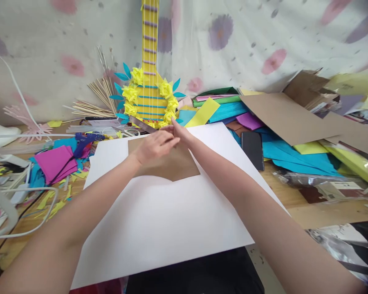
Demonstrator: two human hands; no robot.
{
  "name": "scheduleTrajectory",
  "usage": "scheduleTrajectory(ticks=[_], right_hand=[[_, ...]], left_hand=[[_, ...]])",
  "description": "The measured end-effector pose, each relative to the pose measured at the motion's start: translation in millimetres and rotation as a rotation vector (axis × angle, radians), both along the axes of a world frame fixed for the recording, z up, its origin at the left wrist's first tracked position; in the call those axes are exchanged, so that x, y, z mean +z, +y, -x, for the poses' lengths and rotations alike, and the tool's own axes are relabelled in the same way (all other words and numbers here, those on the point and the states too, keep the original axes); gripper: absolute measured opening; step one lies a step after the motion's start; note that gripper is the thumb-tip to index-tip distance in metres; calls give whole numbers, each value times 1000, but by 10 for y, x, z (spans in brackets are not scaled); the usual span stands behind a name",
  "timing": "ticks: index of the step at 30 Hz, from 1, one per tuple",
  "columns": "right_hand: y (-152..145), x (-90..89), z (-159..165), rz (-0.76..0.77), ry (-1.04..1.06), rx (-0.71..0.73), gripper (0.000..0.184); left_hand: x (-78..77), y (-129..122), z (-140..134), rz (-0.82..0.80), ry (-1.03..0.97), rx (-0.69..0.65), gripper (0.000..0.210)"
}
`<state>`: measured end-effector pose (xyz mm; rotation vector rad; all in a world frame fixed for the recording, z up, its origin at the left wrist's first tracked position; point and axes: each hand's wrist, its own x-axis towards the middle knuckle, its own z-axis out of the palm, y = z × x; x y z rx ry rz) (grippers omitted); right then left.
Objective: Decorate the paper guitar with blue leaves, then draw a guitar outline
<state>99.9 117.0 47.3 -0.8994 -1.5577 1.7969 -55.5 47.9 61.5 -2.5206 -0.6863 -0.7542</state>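
Observation:
My left hand (155,145) and my right hand (180,131) come together over the far part of a white board (171,216). The left fingers are bent and closed, and what they hold, if anything, is hidden. Behind the left hand, most of my right fingers are out of sight; one digit points up. A thin metal strip (142,123) slants down to my hands; which hand touches it, I cannot tell. Under both hands a brown cardboard piece (171,167) with a curved, pointed near edge lies on the board.
A yellow flower-trimmed paper guitar (151,98) stands against the curtain. Scissors (131,132), a blue glue gun (84,141) and magenta sheets (57,161) lie left. On the right are a black phone (252,150), a cardboard sheet (290,116) and blue paper (300,159).

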Motion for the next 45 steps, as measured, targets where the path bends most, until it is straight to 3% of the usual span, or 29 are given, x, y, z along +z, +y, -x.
scheduleTrajectory(ticks=[2, 4, 8, 10, 12, 15, 17, 19, 21, 24, 28, 31, 33, 36, 41, 45], right_hand=[[-206, -23, -137, 149, 128, 69, 52], [-406, -69, -246, 210, 129, 62, 33], [-673, -177, -337, 201, -19, 4, 18], [-712, -216, -361, 124, -106, -91, 10], [-701, -248, -411, 20, -192, -267, 9], [-658, -302, -536, -89, -358, -496, 16], [-657, -342, -613, -133, -462, -558, 30], [-687, -376, -658, -189, -538, -570, 47], [-738, -395, -669, -248, -604, -549, 59], [-814, -392, -645, -318, -691, -510, 59], [-864, -334, -582, -348, -758, -499, 55], [-850, -258, -510, -347, -813, -497, 59], [-819, -206, -445, -340, -872, -481, 57], [-772, -160, -331, -322, -985, -441, 46], [-793, -158, -223, -398, -1163, -442, 38], [-844, -171, -362, -545, -1281, -385, 34]], left_hand=[[-173, -123, -101, -47, 60, -107, 30], [-319, -229, -228, -72, 94, -181, 29], [-510, -381, -452, -31, 142, -311, 29], [-565, -447, -516, 17, 127, -301, 31], [-601, -509, -542, 101, 42, -190, 31], [-639, -564, -510, 278, -138, 183, 39], [-658, -560, -428, 418, -179, 466, 50], [-665, -535, -283, 580, -112, 661, 61], [-653, -515, -76, 702, 1, 723, 69], [-595, -540, 301, 757, 131, 597, 71], [-486, -656, 728, 800, 142, 617, 71], [-409, -718, 830, 781, 95, 666, 61], [-359, -715, 745, 752, -6, 729, 53], [-303, -638, 402, 737, -171, 758, 49], [-376, -429, -294, 739, 36, 618, 56], [-539, -370, -468, 806, 123, 599, 64]])
